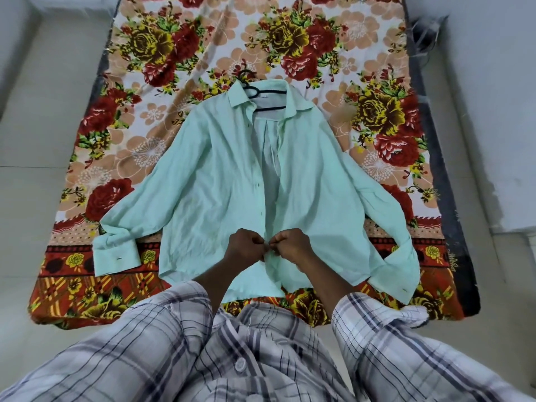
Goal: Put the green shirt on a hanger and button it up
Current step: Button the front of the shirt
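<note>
Head view, past checked woven sleeves (162, 329): the left hand (245, 247) and right hand (291, 245), fingers (254, 241) curled, pinch the two front edges of the crinkled green shirt (214, 181) low down. The shirt lies flat on a floral bedsheet (139, 68), front gaping above, with a thin black hanger (269, 108) inside its collar.
</note>
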